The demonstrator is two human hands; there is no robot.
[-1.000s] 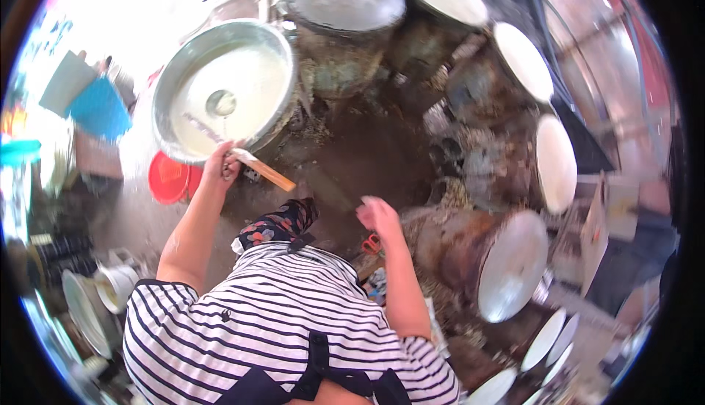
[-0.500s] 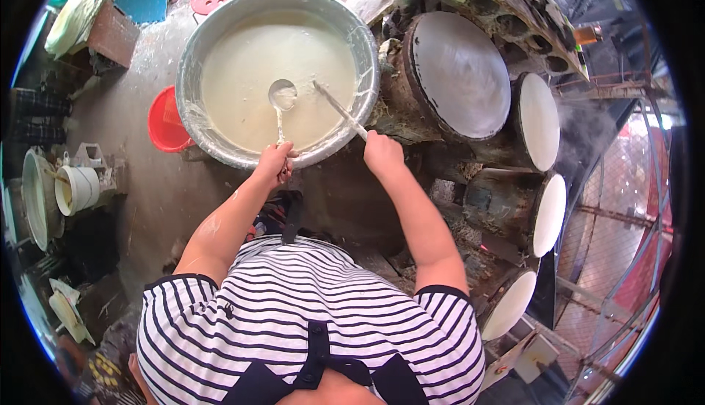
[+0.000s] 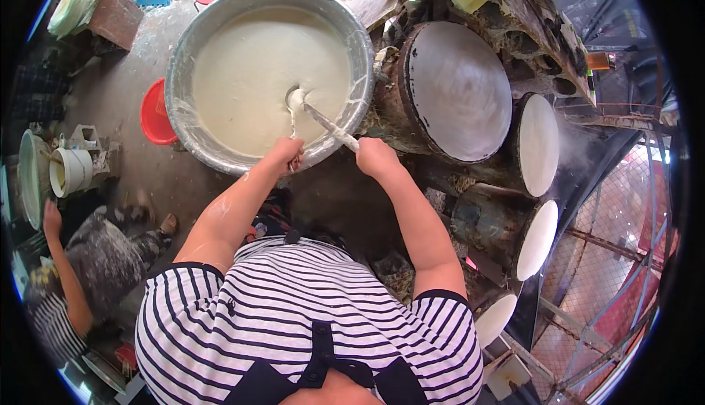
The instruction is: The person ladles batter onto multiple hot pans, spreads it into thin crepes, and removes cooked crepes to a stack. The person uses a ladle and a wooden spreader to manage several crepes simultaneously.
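Gripping, left hand point(image 3: 288, 157): fingers wrapped round the ladle point(image 3: 293, 122), bowl low over or in pale batter point(image 3: 257, 67).
Right hand point(image 3: 377, 157): fingers clenched on a coated stick point(image 3: 330, 124), tip at the ladle; long handles likely keep skin clear.
Metal basin point(image 3: 180, 104): batter within both arms' reach.
Floor point(image 3: 121, 126): dull, smeared; red bucket point(image 3: 156, 115) beside basin.
Room: round-topped drums point(image 3: 459, 93) at right, haze point(image 3: 576, 144) beyond.
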